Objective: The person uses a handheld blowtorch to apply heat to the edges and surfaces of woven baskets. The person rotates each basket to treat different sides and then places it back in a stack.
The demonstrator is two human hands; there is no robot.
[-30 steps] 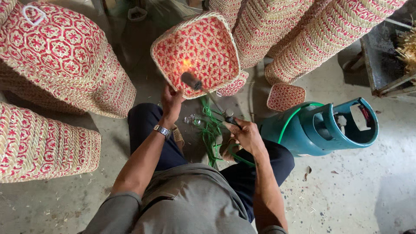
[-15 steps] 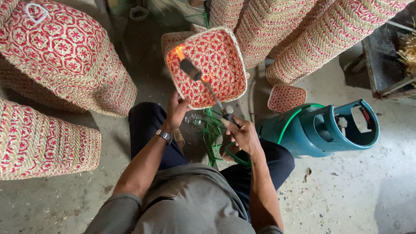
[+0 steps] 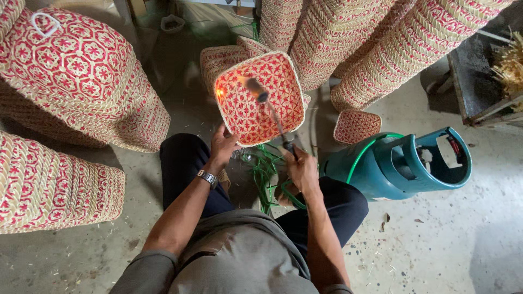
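Left hand [image 3: 222, 146] clamped on the near rim of a red-and-straw woven tray [image 3: 261, 98], thumb and fingers pinching the edge, tray tilted up so its inside faces the camera, held clear of the floor [image 3: 436, 239] above the knees. Right hand [image 3: 300, 170] closed around the grip of a gas torch [image 3: 269, 111], shaft running up across the tray's face, nozzle near the top left part, a small orange flame [image 3: 220, 92] licking at the left rim. Green hose [image 3: 364, 152] looping from the torch side over to a teal gas cylinder [image 3: 406, 163] lying on its side just to the right, more green loops bunched between the legs. Wristwatch [image 3: 207, 178] on the left forearm. Behind the tray, another tray of the same weave partly hidden; a smaller one [image 3: 357, 126] on the floor beside the cylinder. Tall stacks of matching baskets [image 3: 76, 81] to the left and across the top right. Judging from this: singeing in mid-course, flame at the left edge only, no scorch marks or visible difference between treated and untreated weave, so share already passed over not readable; right and lower rims seemingly yet to meet the flame; no telling which of the stacks are finished.
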